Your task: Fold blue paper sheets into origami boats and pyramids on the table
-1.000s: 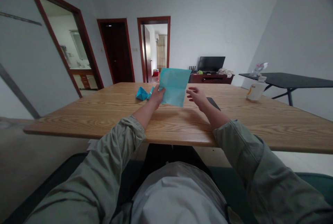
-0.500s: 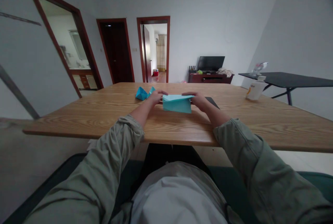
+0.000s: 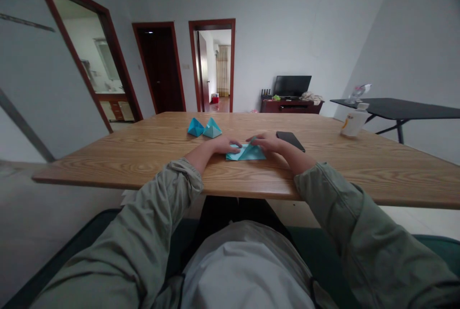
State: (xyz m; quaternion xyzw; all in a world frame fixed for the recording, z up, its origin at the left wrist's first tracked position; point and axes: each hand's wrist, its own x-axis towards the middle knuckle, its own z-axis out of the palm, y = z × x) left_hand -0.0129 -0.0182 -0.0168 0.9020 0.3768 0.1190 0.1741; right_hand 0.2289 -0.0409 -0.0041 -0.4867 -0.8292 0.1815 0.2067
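Observation:
A light blue paper sheet [image 3: 247, 153] lies folded on the wooden table [image 3: 143, 155], with one corner flap raised. My left hand [image 3: 224, 144] presses on the paper's left edge with its fingers laid flat. My right hand [image 3: 268, 143] rests on the right part and pinches the raised flap near the middle. Two small folded paper shapes, a darker blue one [image 3: 196, 127] and a paler one [image 3: 212, 128], stand on the table just beyond my left hand.
A black phone [image 3: 290, 141] lies flat to the right of my right hand. A white bottle [image 3: 354, 121] stands at the table's far right. Beyond are a dark side table [image 3: 402, 108], a TV stand [image 3: 291, 106] and open doorways.
One second ago my left hand held the sheet upright in the air. It came down onto the table, was folded over, and both hands now press it flat.

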